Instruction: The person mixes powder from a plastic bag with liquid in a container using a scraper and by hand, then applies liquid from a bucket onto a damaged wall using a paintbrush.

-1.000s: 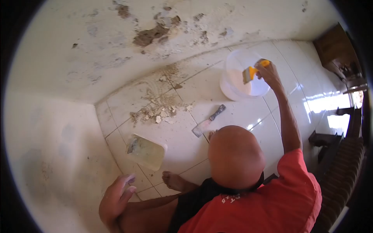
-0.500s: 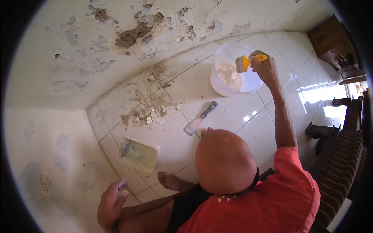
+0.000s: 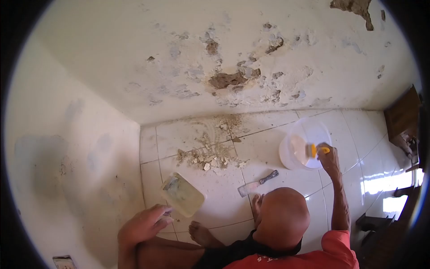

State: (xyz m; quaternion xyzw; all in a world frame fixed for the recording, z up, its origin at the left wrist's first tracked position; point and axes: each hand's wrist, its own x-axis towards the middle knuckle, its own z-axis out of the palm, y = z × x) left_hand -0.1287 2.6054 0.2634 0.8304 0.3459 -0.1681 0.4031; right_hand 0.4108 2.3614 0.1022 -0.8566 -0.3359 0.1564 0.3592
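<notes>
My right hand (image 3: 329, 157) grips a paintbrush (image 3: 312, 151) with a yellow handle and ferrule. It is at the right side of a translucent white bucket (image 3: 323, 130), and the bristles point left toward the pale pinkish mix (image 3: 299, 150) inside. Whether they touch the mix, I cannot tell. My left hand (image 3: 145, 224) rests by my left knee, thumb and fingers apart, with nothing visible in it. Close to its fingertips stands a pale rectangular tub (image 3: 190, 199) with grey smears inside. A putty knife (image 3: 259, 183) lies on the tiles between the tub and the bucket.
Plaster flakes and dust (image 3: 210, 160) lie on the tiled floor along the damaged wall (image 3: 179, 107), which has peeled patches. My bare foot (image 3: 204, 234) and bent knee (image 3: 284, 215) are at the lower middle. Dark wooden furniture (image 3: 403, 116) stands at the right.
The view has tilted up and left, showing more wall. The paintbrush in my right hand has gone lower into the bucket's opening. My left hand appears nearer the tub.
</notes>
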